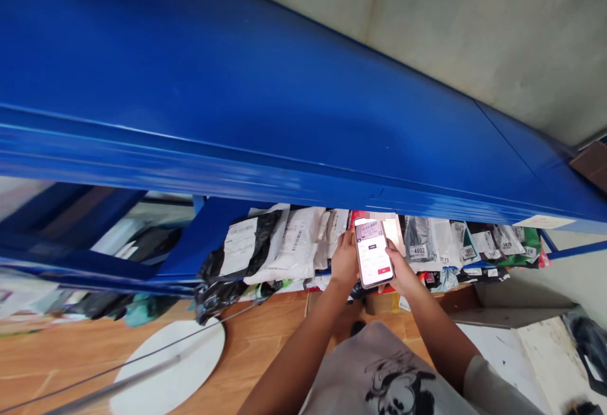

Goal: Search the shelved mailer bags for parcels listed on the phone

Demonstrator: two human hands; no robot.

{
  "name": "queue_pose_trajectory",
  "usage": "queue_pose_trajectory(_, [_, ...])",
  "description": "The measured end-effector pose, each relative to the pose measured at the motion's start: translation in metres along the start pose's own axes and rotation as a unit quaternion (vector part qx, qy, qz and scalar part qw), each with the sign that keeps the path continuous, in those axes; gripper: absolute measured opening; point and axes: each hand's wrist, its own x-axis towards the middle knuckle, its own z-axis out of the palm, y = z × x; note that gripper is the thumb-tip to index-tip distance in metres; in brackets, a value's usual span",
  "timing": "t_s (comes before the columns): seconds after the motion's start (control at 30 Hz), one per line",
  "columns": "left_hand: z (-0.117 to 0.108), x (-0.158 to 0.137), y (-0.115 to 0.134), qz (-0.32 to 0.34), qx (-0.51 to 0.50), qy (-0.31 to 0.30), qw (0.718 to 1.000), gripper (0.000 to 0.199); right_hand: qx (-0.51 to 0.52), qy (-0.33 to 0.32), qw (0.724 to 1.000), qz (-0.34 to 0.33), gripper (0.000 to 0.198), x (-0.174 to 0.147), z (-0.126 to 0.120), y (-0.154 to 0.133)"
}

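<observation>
A smartphone (374, 253) with a lit screen is held upright in front of the shelf. The screen shows a label with a barcode at the top and a red button low down. My left hand (344, 259) grips the phone's left edge. Along its right edge lies my right hand (401, 268), with the thumb over the screen's side. Right behind the phone is a red and pale parcel (394, 233), partly hidden by it. White parcels (300, 238) lie to the left, and a grey parcel (419, 238) marked 4002 is just to the right.
A wide blue shelf board (265, 99) spans the view above the parcels. At the far left of the row lies a black-and-white parcel (238, 247). A round white disc (175, 371) with a pole stands over the brown floor (256, 345). Open cardboard (545, 352) is at lower right.
</observation>
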Motion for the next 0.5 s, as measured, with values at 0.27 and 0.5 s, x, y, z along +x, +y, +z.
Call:
queue_pose_trajectory(0.27, [-0.0004, -0.0003, -0.0011, 0.026, 0.008, 0.002, 1.0, 0.051, 0.003, -0.007, 1.0, 0.005, 0.065, -0.0003, 0.0001, 0.0013])
queue_pose_trajectory(0.5, [0.0054, 0.0005, -0.0029, 0.013, -0.004, 0.01, 1.0, 0.045, -0.003, -0.006, 1.0, -0.006, 0.061, -0.0017, -0.0017, 0.0014])
